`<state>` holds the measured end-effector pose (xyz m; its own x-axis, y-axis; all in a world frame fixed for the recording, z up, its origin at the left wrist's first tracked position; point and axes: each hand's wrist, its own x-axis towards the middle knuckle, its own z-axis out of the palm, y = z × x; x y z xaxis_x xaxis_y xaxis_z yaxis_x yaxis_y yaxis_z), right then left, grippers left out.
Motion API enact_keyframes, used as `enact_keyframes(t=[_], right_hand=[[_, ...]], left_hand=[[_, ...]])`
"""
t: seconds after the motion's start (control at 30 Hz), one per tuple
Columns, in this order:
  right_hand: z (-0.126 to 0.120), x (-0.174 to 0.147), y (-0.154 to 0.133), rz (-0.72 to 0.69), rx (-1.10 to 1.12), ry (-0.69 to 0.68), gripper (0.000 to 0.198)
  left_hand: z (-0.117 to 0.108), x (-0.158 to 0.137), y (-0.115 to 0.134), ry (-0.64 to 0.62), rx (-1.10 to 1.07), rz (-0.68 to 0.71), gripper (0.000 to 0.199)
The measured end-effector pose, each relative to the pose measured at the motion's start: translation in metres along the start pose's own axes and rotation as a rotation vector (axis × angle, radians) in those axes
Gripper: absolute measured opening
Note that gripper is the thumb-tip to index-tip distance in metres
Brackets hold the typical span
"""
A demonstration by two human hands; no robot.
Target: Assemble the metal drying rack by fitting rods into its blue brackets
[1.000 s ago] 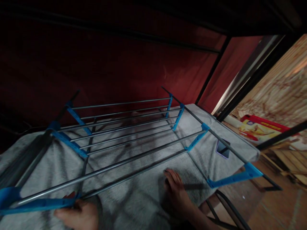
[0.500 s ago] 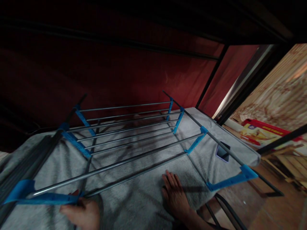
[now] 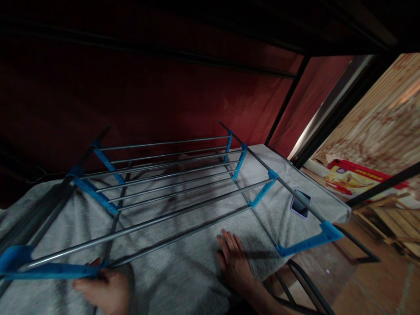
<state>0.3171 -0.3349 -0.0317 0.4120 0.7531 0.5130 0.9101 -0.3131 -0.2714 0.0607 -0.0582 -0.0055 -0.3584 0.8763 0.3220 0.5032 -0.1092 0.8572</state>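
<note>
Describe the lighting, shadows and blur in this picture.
Head view: dim light, the red wall darkening toward the upper left; head view: soft shadows on the gray blanket, including around the right hand; head view: the box looks soft, its lettering unreadable.

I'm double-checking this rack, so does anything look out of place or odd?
Yes. The nearest blue bracket on the right looks bare, while the three brackets behind it on that side hold crossbars, which looks uneven. I see nothing spilled or plainly damaged.
</note>
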Motion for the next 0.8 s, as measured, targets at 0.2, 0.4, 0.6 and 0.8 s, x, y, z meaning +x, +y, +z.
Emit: enact_keyframes(t=[0.2,0.4,0.6,0.8], right_hand=[[0.002,0.015,0.045,0.283,0.255,0.128,0.037],[-0.003,0.038,0.125,0.411,0.029,0.28,0.052],[-0.004,0.055,0.148,0.49,0.102,0.186,0.063],[-0.01,0.067,0.131,0.519,0.216,0.244,0.055]], left_hand=[[0.004,0.004,-0.008,0.01,0.028,0.03,0.059],[0.0,0.001,-0.001,-0.016,0.067,-0.002,0.06],[0.0,0.002,0.001,0.011,0.033,0.017,0.055],[0.001,0.003,-0.004,0.003,0.042,0.051,0.058]])
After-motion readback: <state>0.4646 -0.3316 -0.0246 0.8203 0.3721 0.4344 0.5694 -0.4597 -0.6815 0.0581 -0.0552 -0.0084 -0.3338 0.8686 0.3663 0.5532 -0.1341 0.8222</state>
